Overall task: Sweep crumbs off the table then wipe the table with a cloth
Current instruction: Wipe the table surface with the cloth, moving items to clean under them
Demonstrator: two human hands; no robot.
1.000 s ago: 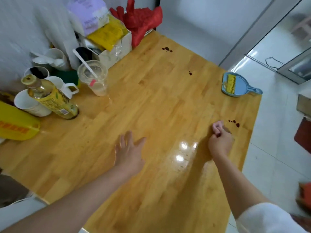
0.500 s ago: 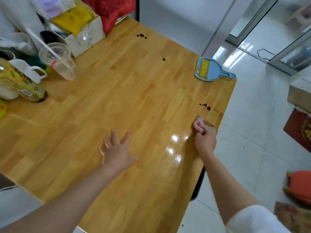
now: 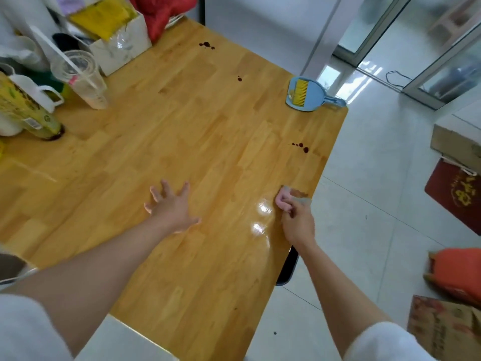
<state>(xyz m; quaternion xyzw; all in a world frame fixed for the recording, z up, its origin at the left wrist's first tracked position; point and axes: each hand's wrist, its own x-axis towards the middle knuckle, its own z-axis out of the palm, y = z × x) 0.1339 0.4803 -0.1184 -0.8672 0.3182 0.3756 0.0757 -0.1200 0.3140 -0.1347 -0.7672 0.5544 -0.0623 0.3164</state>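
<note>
Crumbs are not something I can pick out on the wooden table; what I see instead are dark red-brown spots in three clusters, one near the far edge, a single one further in, and a group close to the right edge. I judge that wiping is barely begun, since all three marks remain. My right hand sits at the right edge, fingers curled around something small and pale, possibly the cloth, though it is too blurred for me to say for certain. My left hand hangs over the middle of the table with fingers spread, holding nothing. The blue dustpan with its yellow brush lies at the far right corner, its handle at the edge. Open wood runs from my hands to the far edge. The left side is crowded: a plastic cup, a yellow bottle and a white box stand there, so strokes that way need care.
</note>
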